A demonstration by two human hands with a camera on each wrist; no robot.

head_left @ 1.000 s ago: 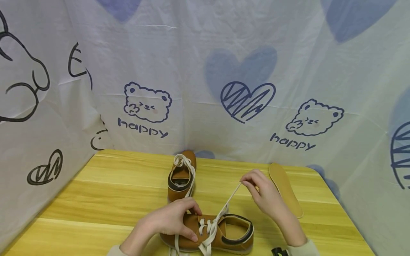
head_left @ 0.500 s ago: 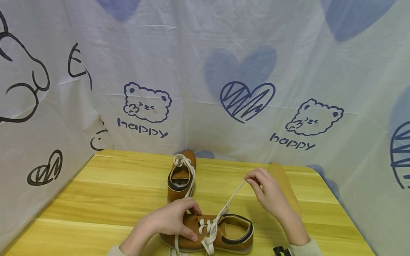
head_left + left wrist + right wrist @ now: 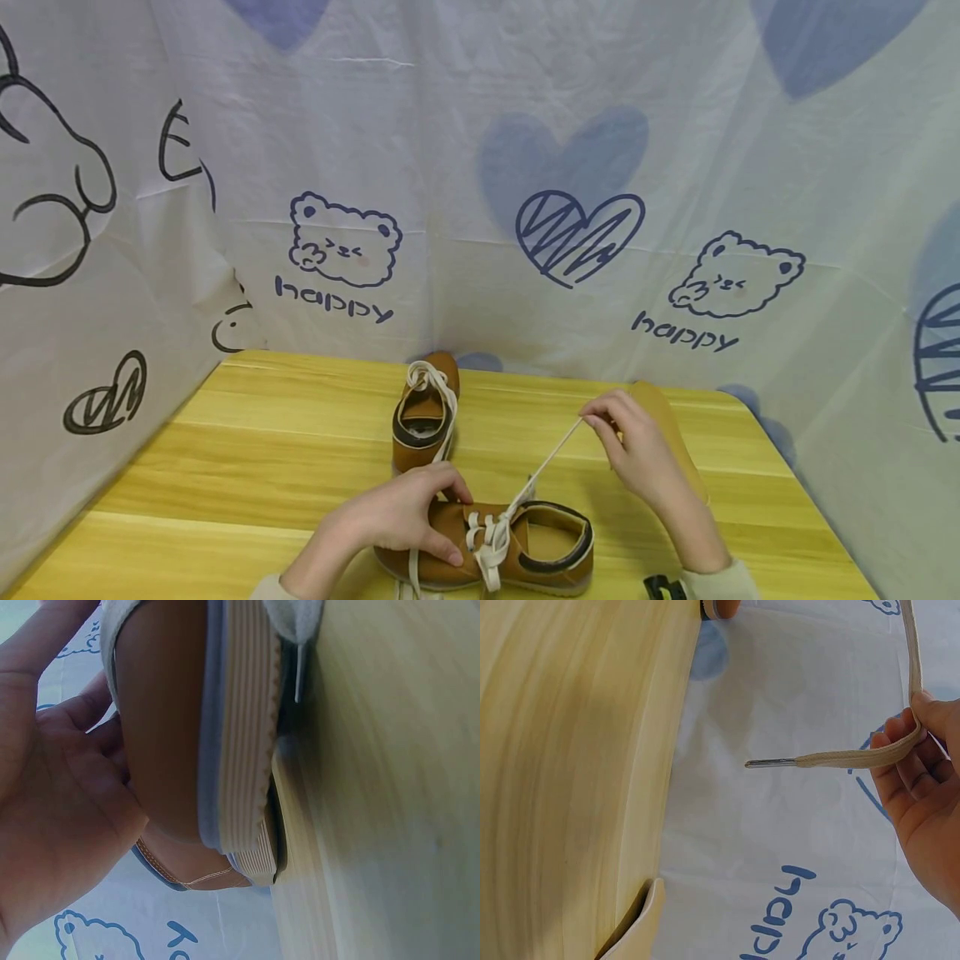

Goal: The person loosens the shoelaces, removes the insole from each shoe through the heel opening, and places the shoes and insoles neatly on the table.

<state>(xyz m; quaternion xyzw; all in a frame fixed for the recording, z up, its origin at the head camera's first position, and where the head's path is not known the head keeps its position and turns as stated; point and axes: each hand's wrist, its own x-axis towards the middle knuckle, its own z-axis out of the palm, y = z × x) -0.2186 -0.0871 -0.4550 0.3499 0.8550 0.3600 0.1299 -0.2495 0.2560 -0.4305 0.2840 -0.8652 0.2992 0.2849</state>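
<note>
A brown shoe (image 3: 536, 573) with a dark collar lies on the table, toe to the left. My left hand (image 3: 397, 512) holds its toe end, thumb on the near side and fingers at the far side. In the left wrist view the palm stands beside the brown toe (image 3: 165, 720). Up and to the right of the shoe, my right hand (image 3: 637, 446) pinches a cream shoelace (image 3: 555, 452), which runs taut down to the knot on the shoe. In the right wrist view the lace's tipped end (image 3: 847, 759) sticks out past the fingers. A small loop (image 3: 491, 567) hangs by the knot.
A second brown shoe (image 3: 416, 454) with white laces stands behind the first, toe toward the back. Partly behind my right hand lies a tan insole (image 3: 667, 417) on the wooden table (image 3: 225, 450). A printed cloth (image 3: 465, 300) hangs behind the table.
My right hand has moved right and slightly up, drawing out more lace. The loop by the knot has shrunk. My left hand and both shoes have stayed in place.
</note>
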